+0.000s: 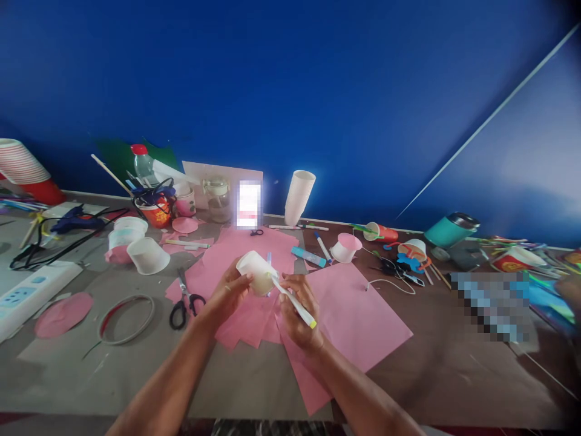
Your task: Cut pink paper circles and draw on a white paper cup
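My left hand (235,287) is closed around a white paper cup (255,271), which lies tilted over the pink paper. In my right hand (299,309) is a white marker (297,306) with a yellow end, its other tip against the cup's side. Beneath both hands spread several pink paper sheets (349,303). Black-handled scissors (184,303) lie open just left of my left hand. A light-blue glue stick (308,257) rests on the paper beyond my right hand, near a white cup with a pink disc (345,245) on top.
At the left are a power strip (31,293), a pink paper circle (63,315), a tape ring (126,319) and a white cup (149,255). Along the blue wall stand a lit screen (249,204), stacked white cups (299,197) and a red-capped bottle (142,162). A teal flask (451,230) lies at right.
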### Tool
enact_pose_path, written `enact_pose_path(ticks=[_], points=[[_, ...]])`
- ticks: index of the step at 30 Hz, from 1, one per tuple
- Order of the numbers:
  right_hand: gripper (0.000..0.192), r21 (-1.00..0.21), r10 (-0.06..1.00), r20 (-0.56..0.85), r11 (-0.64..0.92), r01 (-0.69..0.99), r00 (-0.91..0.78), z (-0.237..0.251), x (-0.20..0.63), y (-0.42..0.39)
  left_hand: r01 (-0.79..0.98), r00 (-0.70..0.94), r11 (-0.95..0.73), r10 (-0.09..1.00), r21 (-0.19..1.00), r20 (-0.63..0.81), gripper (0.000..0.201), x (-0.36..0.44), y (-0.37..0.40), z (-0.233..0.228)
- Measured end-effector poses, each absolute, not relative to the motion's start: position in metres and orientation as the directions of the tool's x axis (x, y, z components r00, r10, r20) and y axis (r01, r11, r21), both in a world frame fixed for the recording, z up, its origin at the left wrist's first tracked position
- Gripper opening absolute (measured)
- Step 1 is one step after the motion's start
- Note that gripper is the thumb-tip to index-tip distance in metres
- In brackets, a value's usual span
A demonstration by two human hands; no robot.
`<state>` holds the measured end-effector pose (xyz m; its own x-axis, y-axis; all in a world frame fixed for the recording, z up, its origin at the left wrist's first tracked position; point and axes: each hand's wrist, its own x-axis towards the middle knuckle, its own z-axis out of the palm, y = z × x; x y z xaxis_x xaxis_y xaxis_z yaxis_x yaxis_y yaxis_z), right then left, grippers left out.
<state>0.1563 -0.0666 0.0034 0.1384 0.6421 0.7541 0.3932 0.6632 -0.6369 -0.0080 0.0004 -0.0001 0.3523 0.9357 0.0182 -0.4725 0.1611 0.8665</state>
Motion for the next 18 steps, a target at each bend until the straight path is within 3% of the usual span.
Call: enact_pose_path(ticks=[11,18], points=[[0.013,-0.642,0.654,0.743,0.635,0.429,0.143,0.0055,0.158,-0.0667,-0.513,0.331,0.161,0.943,0.843,0.021,0.063,-0.007,0.0015,0.0005],[0.022,-0.586,0.611,0.788,0.706,0.399,0.076,0.0127,0.1555,-0.0713,-0.467,0.37,0.158,0.929,0.87,0.029,0.059,-0.0083,0.0008,0.0004]])
